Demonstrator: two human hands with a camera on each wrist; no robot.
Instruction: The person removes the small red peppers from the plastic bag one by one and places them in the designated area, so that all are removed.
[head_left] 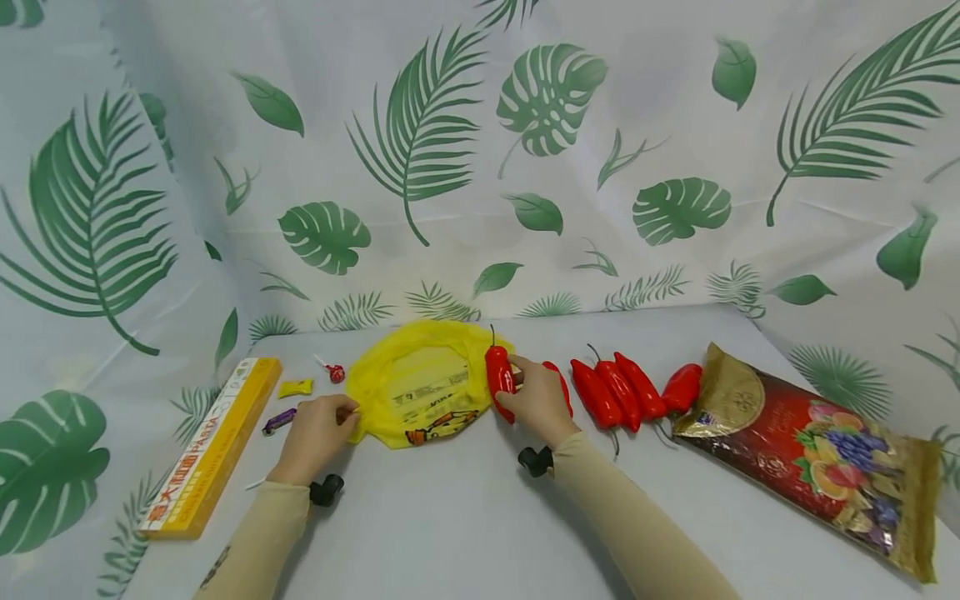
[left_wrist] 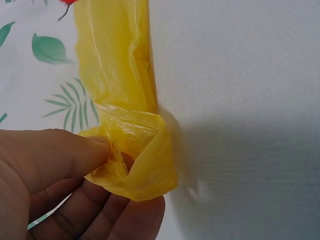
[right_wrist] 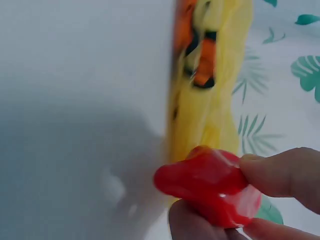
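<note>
A thin yellow plastic bag (head_left: 367, 392) lies spread on the table with its mouth open, printed matter showing within it. My left hand (head_left: 318, 433) pinches the bag's left edge; the crumpled film (left_wrist: 150, 165) sits between thumb and fingers in the left wrist view. In my right hand (head_left: 542, 402) is a glossy red chili pepper (head_left: 498, 371), gripped between thumb and fingers at the bag's right edge. The right wrist view shows the same pepper (right_wrist: 215, 185) beside the bag's orange and black print (right_wrist: 204, 60). Another red pepper (head_left: 558, 387) is partly hidden behind that hand.
Several red peppers (head_left: 618, 392) lie in a row at the right, beside a large red and gold packet (head_left: 810, 467). Leftward are a pasta box (head_left: 210, 450), a lollipop (head_left: 335, 372), a yellow-wrapped sweet (head_left: 296, 387) and a purple-wrapped one (head_left: 279, 421). A leaf-patterned curtain (head_left: 465, 250) stands behind.
</note>
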